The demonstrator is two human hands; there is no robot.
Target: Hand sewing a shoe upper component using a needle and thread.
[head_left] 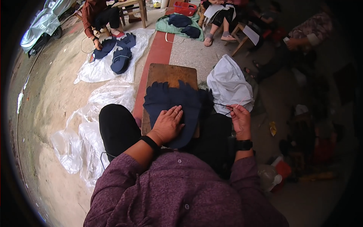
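A dark navy fabric piece (170,102) with a scalloped edge lies on a wooden board (172,73) across my lap. My left hand (168,123) presses flat on the fabric, fingers spread. My right hand (239,117) is raised to the right of the board, its fingers pinched on a thin needle with dark thread (221,105) that runs back to the fabric's right edge. Both wrists wear black bands.
A white plastic bag (228,85) lies right of the board. Clear plastic sheets (92,125) cover the ground at left. Farther off, a seated person handles dark fabric pieces (121,58) on plastic. Other people sit at the top and right, beside a wooden stool (132,9).
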